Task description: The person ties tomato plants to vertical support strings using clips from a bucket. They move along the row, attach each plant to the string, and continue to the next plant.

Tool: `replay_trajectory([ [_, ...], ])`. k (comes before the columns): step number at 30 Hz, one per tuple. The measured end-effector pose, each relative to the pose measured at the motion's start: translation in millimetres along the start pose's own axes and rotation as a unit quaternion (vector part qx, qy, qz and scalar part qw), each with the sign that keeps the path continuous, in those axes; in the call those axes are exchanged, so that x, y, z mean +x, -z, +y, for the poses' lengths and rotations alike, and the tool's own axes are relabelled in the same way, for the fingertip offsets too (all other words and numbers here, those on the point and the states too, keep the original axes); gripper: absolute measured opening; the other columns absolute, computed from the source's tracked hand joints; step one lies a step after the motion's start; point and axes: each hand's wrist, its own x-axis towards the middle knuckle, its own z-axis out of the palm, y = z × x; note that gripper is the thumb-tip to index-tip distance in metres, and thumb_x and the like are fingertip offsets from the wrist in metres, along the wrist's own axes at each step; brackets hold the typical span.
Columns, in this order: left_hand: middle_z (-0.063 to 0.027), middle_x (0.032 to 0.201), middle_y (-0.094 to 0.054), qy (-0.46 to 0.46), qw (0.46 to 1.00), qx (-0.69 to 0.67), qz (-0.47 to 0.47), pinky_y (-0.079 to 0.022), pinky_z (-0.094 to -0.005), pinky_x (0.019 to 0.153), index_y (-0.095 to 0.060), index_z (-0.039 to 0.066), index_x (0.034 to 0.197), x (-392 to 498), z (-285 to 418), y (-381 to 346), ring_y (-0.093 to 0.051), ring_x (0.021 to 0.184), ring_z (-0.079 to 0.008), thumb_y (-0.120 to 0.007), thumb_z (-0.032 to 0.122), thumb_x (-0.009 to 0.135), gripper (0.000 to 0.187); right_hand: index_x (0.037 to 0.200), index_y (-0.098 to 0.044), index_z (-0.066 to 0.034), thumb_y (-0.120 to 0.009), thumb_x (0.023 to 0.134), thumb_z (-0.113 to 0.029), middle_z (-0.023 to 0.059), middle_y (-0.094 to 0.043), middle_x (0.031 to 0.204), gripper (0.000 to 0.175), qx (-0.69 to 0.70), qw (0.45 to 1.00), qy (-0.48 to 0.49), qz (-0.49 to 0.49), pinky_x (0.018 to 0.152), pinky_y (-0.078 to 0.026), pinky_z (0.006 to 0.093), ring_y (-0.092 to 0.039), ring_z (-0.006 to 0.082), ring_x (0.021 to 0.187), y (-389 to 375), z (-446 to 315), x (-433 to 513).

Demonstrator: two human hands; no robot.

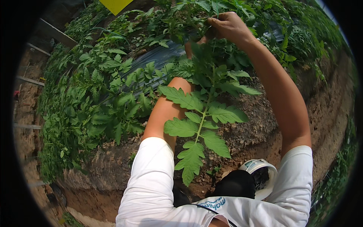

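Observation:
My right hand is raised at the top of the view, its thumb and fingers pinched together on a thin green string that runs upward from them. Below and left of it, my left hand reaches in among the stems of a tomato plant. Leaves hide much of that hand, so what its fingers hold cannot be made out. A large tomato leaf hangs toward me from this plant, in front of my left forearm.
More tomato plants fill the bed to the left. Plastic mulch film covers the bed's top. A white bucket with dark pieces inside stands by my leg. A yellow card hangs at the top. Bare soil slopes at right.

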Motion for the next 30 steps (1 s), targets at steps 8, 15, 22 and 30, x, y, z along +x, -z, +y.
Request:
replay_trajectory([
  [8,-0.0070,0.064,-0.060,-0.193,0.955,0.189,0.126,-0.041,-0.0389,0.050,-0.064,0.002,0.087,-10.4,-17.6,-1.1,-0.049,0.049,-0.0172,-0.066,0.027,0.084,0.025,0.091,-0.064,0.0032,-0.058,0.077,-0.021,0.0220,-0.064,0.082,0.028,-0.298,0.947,-0.114,-0.041,0.068,-0.050,0.0408,-0.064,0.0329,0.077,13.5,3.5,17.2],
  [15,-0.0082,0.049,-0.054,-0.176,0.928,0.233,0.230,-0.035,-0.0405,0.046,-0.062,-0.001,0.059,-35.5,17.7,-11.8,-0.043,0.042,-0.0189,-0.065,0.026,0.084,0.036,0.109,-0.062,-0.0074,-0.055,0.082,-0.014,0.0164,-0.066,0.098,0.029,-0.290,0.952,0.102,-0.002,0.078,-0.051,0.0429,-0.063,0.0328,0.093,8.4,-38.1,0.5],
  [22,-0.0078,0.056,-0.060,-0.014,0.962,-0.005,0.272,-0.041,-0.0379,0.046,-0.064,-0.004,0.069,-49.1,39.5,-22.0,-0.051,0.044,-0.0173,-0.067,0.023,0.084,0.030,0.075,-0.059,0.0052,-0.061,0.087,-0.026,0.0155,-0.061,0.062,0.034,-0.077,0.977,-0.198,0.016,0.038,-0.044,0.0358,-0.052,0.0204,0.040,18.3,-29.2,16.5],
  [30,-0.0088,0.093,-0.062,0.033,0.943,-0.311,0.112,-0.050,-0.0327,0.062,-0.065,-0.001,0.094,-82.3,64.1,-37.1,-0.059,0.076,-0.0149,-0.061,0.018,0.087,0.020,0.096,-0.059,0.0019,-0.059,0.087,-0.021,0.0163,-0.064,0.083,0.024,-0.004,0.988,-0.135,0.078,0.049,-0.048,0.0415,-0.056,0.0200,0.057,6.6,-42.9,53.5],
])
